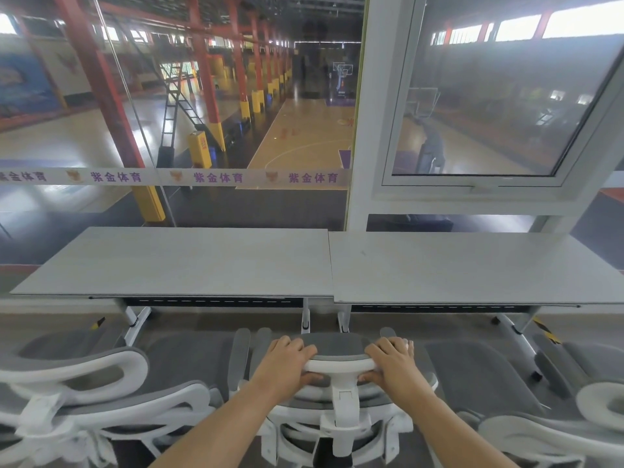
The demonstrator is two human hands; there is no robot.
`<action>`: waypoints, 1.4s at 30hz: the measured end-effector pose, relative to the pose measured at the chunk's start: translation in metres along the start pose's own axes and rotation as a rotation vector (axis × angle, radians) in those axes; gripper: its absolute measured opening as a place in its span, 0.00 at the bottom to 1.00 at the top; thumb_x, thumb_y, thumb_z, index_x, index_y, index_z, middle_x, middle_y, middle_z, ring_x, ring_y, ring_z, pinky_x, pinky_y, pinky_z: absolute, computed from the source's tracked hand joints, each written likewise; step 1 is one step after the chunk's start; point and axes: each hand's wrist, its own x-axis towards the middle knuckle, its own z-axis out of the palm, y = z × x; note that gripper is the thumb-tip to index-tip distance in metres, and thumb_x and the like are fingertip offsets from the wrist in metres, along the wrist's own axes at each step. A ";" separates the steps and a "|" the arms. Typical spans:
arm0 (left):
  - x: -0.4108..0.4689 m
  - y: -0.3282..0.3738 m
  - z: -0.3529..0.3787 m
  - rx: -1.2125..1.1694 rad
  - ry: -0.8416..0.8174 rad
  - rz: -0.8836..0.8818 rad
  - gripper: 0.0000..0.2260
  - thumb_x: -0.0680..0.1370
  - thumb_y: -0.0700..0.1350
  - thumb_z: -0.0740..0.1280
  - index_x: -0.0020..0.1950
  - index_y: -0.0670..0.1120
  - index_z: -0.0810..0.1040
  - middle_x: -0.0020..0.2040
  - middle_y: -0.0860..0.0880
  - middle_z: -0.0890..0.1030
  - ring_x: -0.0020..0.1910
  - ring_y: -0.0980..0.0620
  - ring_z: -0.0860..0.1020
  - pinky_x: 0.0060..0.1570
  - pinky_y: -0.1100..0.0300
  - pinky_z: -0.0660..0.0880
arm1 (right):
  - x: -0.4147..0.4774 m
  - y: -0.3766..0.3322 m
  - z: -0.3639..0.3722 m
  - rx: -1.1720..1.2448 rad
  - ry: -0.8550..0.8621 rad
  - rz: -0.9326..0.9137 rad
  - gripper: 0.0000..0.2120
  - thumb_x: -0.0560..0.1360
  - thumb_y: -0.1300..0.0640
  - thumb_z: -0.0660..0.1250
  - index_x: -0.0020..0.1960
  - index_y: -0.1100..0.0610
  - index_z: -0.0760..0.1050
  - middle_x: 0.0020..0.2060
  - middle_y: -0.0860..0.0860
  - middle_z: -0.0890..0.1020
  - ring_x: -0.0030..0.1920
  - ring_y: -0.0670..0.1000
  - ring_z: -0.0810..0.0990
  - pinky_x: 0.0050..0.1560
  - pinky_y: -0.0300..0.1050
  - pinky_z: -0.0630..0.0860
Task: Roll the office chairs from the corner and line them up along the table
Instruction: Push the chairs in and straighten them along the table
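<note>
The grey-mesh office chair with a white plastic frame (341, 393) stands directly in front of the person, its back toward the camera and its seat facing the long pale-grey wood-grain table (209, 261). It sits just short of the table's near edge, roughly opposite the seam where the two tabletop halves meet. Both hands are clamped on the chair's grey padded headrest (339, 349): the left hand (287, 366) wraps its left end and the right hand (393, 364) its right end, fingers over the top and thumbs underneath against the white bracket. The hands are apart, one at each end of the headrest.

Judging from this, the step in hand is the final placing of this chair: it looks rolled up to the table and is being squared or nudged in. Whether its seat has already slid under the tabletop cannot be told, as the back hides it.

To the left of the held chair, also facing the table, stands a second grey-and-white chair (101, 393), close enough that their armrests nearly meet. To the right stands a third chair of the same kind (540, 430), with a wider gap.

The next move probably calls for a gentle, even push with both hands so the chair rolls straight, keeping its armrests clear of the left neighbour and its back level with the others. Then the hands can let go.

Beyond the table, a glass wall (169, 96) overlooks a basketball court.
</note>
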 end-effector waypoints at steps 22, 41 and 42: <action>0.003 0.004 0.007 -0.017 0.002 -0.032 0.24 0.76 0.71 0.58 0.62 0.56 0.68 0.55 0.53 0.73 0.53 0.50 0.67 0.59 0.54 0.67 | -0.001 0.005 -0.003 0.045 0.070 -0.034 0.26 0.74 0.32 0.64 0.64 0.47 0.73 0.61 0.43 0.72 0.67 0.50 0.62 0.74 0.57 0.53; 0.011 0.010 -0.006 -0.019 -0.033 -0.038 0.41 0.71 0.81 0.46 0.76 0.58 0.60 0.68 0.53 0.72 0.66 0.48 0.69 0.68 0.48 0.64 | -0.001 0.012 -0.012 0.015 -0.048 0.006 0.37 0.74 0.31 0.64 0.78 0.38 0.53 0.78 0.45 0.55 0.79 0.53 0.46 0.75 0.68 0.34; 0.013 0.014 -0.010 -0.025 -0.028 -0.035 0.42 0.70 0.81 0.44 0.76 0.58 0.60 0.69 0.52 0.72 0.67 0.48 0.69 0.69 0.48 0.63 | -0.003 0.015 -0.016 0.009 -0.047 0.004 0.41 0.73 0.29 0.63 0.79 0.36 0.49 0.80 0.45 0.50 0.80 0.53 0.43 0.73 0.68 0.31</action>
